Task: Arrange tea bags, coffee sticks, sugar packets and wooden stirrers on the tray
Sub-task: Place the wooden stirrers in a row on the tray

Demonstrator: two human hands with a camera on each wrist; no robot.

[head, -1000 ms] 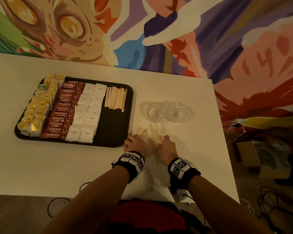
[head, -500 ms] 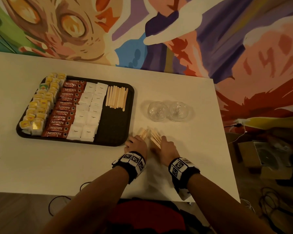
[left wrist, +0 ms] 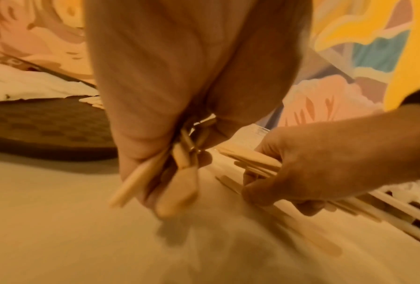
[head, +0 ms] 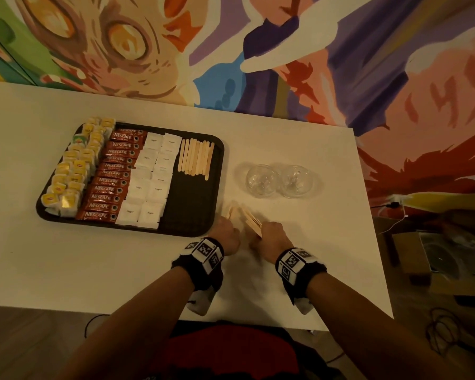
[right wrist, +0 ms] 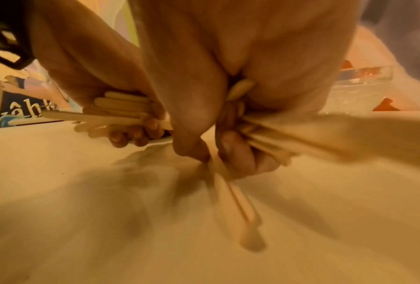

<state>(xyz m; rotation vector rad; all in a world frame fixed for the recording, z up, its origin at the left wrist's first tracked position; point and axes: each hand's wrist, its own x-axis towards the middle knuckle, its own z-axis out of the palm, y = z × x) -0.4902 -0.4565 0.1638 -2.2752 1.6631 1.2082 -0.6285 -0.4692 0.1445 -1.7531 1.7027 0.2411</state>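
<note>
A black tray [head: 192,215] on the white table holds rows of yellow tea bags [head: 74,171], red coffee sticks [head: 113,174], white sugar packets [head: 151,182] and a row of wooden stirrers [head: 195,159]. Just right of the tray's near corner, both hands grip bundles of loose wooden stirrers [head: 251,220]. My left hand [head: 226,234] curls round several stirrers [left wrist: 179,173]. My right hand [head: 272,235] clasps another bundle [right wrist: 264,138], with two stirrers [right wrist: 238,209] sticking out toward the camera.
Two empty clear glass bowls [head: 279,181] stand on the table beyond the hands. A painted mural wall runs behind the table. The table's right edge [head: 373,242] drops to a floor with boxes and cables.
Both hands have drawn closer together and gathered the loose stirrers off the table into their grips; the hands sit slightly nearer the tray's corner.
</note>
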